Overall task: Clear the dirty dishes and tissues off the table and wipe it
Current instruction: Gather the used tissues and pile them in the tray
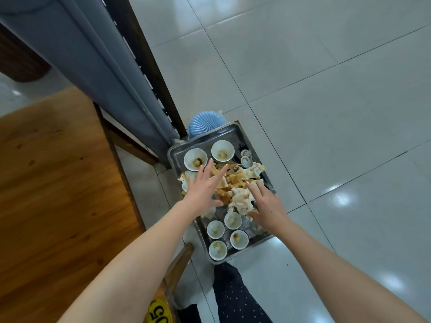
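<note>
— While both hands are spread over it, where does the tissue heap [235, 183] sit?

— In the middle of the metal tray [177, 153], a crumpled pile, white in places and stained orange-brown in others. It is not on the table.

— And the hands?

— The left hand [205, 187] lies over the left side of the heap, fingers straight and fanned wide, fingertips pointing toward the far end of the tray. The right hand [268, 203] is at the heap's right edge, also flat and splayed. Neither is curled round anything. I cannot tell whether the palms press on the paper or hang just above it.

— What else is in the tray?

— Two white bowls [195, 159] with brown dregs at the far end, side by side. Four smaller cups [215, 229] are clustered at the near end, close together. A few shells [246, 157] lie by the far right rim, just beside the heap.

— And round the tray?

— It sits low, over the pale tiled floor [326, 113]. A blue ribbed tub [205, 122] is just beyond its far end. To the left is the wooden table [58, 183], and past that a grey padded bench [105, 66]. At the bottom edge there is a yellow tag [159, 311] printed 05 and a leg [235, 294] in dark dotted cloth.
</note>
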The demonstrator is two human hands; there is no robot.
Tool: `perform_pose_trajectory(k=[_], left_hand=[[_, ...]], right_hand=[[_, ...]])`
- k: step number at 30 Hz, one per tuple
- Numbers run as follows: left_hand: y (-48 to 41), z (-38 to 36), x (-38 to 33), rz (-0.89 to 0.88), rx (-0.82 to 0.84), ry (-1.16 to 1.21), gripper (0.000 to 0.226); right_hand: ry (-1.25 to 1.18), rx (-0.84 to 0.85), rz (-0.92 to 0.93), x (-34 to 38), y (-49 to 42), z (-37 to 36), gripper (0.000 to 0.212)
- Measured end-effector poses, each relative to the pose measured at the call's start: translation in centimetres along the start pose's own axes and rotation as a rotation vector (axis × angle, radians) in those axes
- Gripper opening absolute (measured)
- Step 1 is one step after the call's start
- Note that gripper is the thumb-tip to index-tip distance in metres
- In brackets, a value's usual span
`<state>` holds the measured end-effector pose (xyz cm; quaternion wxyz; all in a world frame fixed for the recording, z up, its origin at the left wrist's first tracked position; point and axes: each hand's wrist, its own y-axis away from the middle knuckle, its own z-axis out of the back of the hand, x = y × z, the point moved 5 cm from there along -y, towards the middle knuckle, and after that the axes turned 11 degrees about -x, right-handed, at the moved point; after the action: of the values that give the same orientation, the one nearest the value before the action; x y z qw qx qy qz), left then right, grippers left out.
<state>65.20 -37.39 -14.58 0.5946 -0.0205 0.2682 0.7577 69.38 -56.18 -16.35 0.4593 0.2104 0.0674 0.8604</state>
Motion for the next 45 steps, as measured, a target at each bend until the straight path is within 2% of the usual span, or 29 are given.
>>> perform_pose_trajectory(k=[9,20,29,33,45], left_hand=[[4.5,2.7,2.6,0.075,-0.116,-0.032,0.106],[16.3,5.6,7.9,0.156,-0.217,-0.035,0.094],[31.4,6.2,17.6,0.238,-0.353,0.017,0.068],[38.9,6.4,23.0,0.289,-0.4,0.0,0.065],[58.5,7.2,37.1,0.68,-0.563,0.049,0.06]], right_hand=[[0.066,-0.062,0.02,1.7,1.4,2.6,0.081],[0.127,-0.147,0.149,10.9,6.5,3.8,0.08],[0.105,-0.294,0.279,25.1,13.5,2.4,0.062],[0.076,-0.344,0.353,32.6,16.5,0.8,0.06],[0.051,-0.287,0.688,54.3,21.0,-5.9,0.057]])
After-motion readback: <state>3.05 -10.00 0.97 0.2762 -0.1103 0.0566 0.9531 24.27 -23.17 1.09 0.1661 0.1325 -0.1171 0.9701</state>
